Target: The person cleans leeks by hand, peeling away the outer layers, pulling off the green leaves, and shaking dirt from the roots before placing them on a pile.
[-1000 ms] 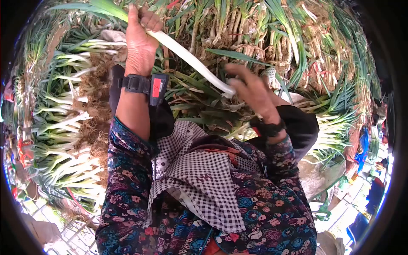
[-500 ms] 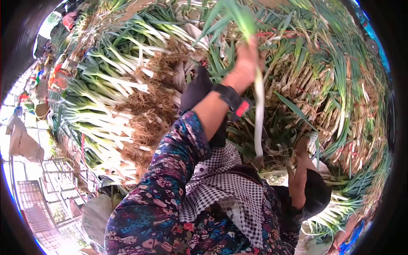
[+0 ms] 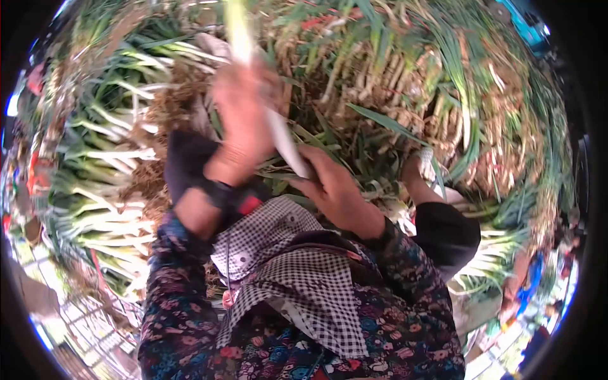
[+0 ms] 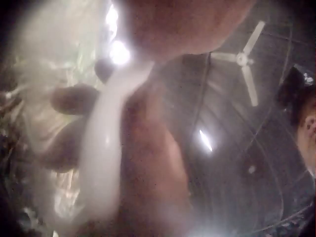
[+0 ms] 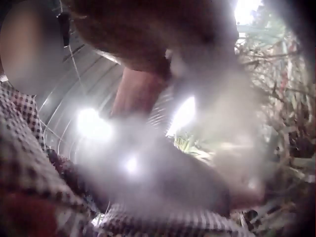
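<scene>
White, smooth and a touch glossy, that's the leek (image 3: 285, 138) on my head feed, slanting over the person's lap, greener up at its top end. The left hand (image 3: 244, 117), smeared by blur, has its fingers wrapped round the shaft, with leek showing above and below the grip. Down at the lower end, here's the right hand (image 3: 345, 196), thumb and forefinger parted, the leek's tip coming in between them; whether they pinch it, I can't tell.

Plenty of texture round the edges! A row (image 3: 120, 154) of pale stems fans out at the left, with shaggy brown roots (image 3: 140, 180) matted along its inner side. Ahead lies the heap (image 3: 380, 73), thin stalks and dry, stringy roots tangled together. A flat, pointed leaf (image 3: 386, 120) lies across it. Nearer me, black-and-white checked cloth (image 3: 304, 278) folds over the lap, between floral sleeves (image 3: 180, 278).

Over to my left wrist feed, and it looks upward: a three-bladed fan (image 4: 241, 59) under a grey roof (image 4: 227, 123) with curving lines, none of which my head feed gets. The leek bends gently here, dark fingers (image 4: 74, 100) on one side and broad skin on the other. My right wrist feed is mostly haze and glare; it catches the checks up close, but the fingertips are lost.
</scene>
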A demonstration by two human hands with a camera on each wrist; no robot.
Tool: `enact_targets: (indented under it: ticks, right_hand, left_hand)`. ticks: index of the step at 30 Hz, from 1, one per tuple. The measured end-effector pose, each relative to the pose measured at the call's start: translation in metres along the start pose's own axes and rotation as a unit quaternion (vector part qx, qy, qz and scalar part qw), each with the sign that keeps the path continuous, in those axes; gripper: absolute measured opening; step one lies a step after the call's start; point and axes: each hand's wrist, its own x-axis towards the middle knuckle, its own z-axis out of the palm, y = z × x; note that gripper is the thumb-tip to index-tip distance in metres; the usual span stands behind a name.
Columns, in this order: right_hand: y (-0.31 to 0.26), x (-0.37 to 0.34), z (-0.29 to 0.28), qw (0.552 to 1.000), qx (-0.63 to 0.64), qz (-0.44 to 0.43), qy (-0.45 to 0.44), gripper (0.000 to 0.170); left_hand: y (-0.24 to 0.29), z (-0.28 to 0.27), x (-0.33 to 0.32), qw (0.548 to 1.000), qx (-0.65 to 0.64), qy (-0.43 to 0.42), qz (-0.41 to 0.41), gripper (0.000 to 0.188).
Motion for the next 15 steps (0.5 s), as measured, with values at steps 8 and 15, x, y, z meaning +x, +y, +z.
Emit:
enact_targets:
  ticks: [8,15]
  right_hand:
    - [0.112,-0.053,-0.031,0.94,0.017,0.299,-0.162,0.029]
    - [0.231,-0.034,-0.093,0.925,-0.052,0.375,-0.019,0.027]
  left_hand:
    - [0.059,-0.263,0.205,0.939,0.228,0.247,0.074,0.025]
    - [0.051,-0.26,0.191,0.936,0.31,0.156,-0.064,0.05]
